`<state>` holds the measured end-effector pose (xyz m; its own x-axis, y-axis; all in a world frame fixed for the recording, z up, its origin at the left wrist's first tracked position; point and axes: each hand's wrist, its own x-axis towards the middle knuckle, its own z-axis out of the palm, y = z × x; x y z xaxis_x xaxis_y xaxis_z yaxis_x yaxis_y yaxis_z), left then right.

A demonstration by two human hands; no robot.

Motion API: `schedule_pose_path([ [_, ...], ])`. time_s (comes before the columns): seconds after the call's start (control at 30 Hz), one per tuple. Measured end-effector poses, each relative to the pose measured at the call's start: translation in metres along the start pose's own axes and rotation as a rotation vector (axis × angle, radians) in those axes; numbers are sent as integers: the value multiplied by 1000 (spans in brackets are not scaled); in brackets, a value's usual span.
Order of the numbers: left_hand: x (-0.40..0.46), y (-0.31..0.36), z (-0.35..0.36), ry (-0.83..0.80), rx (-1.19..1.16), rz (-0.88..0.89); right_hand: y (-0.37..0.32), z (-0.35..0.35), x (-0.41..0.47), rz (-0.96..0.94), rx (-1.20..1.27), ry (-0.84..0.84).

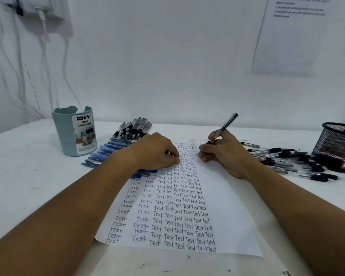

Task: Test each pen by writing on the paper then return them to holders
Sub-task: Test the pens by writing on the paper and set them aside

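Observation:
A white sheet of paper (pixel 223 206) lies on the table, covered in columns of the word "Test". My right hand (pixel 223 154) grips a black pen (pixel 224 127) with its tip on the paper near the top of the rightmost column. My left hand (pixel 157 151) rests curled on the upper left of the sheet and seems to pinch a small pale item, perhaps a pen cap. A grey-blue desk organizer cup (pixel 75 132) stands at the left and looks empty. At the far right stands a black mesh holder (pixel 337 140).
Blue pens (pixel 108 151) and black pens (pixel 133 128) lie in rows left of the paper, behind my left hand. A loose heap of black pens (pixel 293 162) lies right of the paper. White cables hang on the wall at the left; a printed sheet (pixel 291 36) is on the wall.

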<state>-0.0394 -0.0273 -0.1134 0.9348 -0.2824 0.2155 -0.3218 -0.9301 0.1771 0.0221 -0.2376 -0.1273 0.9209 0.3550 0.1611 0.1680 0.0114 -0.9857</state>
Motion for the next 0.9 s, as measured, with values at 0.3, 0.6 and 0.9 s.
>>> schedule_pose_path([
  [0.3, -1, 2, -1, -10, -21, -25, 4, 0, -2, -39, -24, -17],
  [0.6, -2, 1, 0, -7, -32, -23, 7, 1, 0, -52, -139, -1],
  [0.9, -2, 1, -1, -10, -25, -29, 6, -1, 2, -43, -176, -15],
])
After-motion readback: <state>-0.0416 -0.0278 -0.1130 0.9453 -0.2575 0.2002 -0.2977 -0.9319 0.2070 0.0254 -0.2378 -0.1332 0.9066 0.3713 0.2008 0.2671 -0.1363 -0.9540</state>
